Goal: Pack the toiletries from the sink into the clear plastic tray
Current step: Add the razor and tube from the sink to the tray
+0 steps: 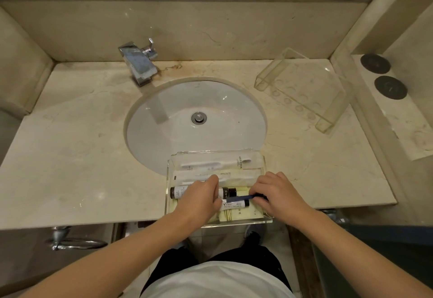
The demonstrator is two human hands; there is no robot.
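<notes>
Looking down from the head cam, we see the clear plastic tray (257, 221) sitting at the near edge of the marble counter (77, 157), with its far end hanging a bit over the front rim of the white sink (187, 129). Our left hand (201, 198) is curled down inside the tray, fingers closed over the dark bottle (178, 191), which lies on its side across the tray with its black cap pointing right. Our right hand (275, 194) is also in the tray, fingertips pinched on the end of a dark blue tube (241, 197), which lies just in front of the bottle. Right under that we've got a white tube (234, 204) with a dark cap, touching the blue one, and below it some yellowish sachets (234, 215) flat on the tray floor. Further back in the tray are two wrapped toothbrush packets (215, 164) lying side by side, or at least that's what they look like; the plastic glare makes it hard to be sure. The sink bowl itself has only the drain plug (199, 118) in it. The chrome faucet (138, 63) stands at the back left, and a second clear acrylic holder (302, 89) sits well apart on the counter's right, near two dark round discs (383, 76) on the side ledge.
</notes>
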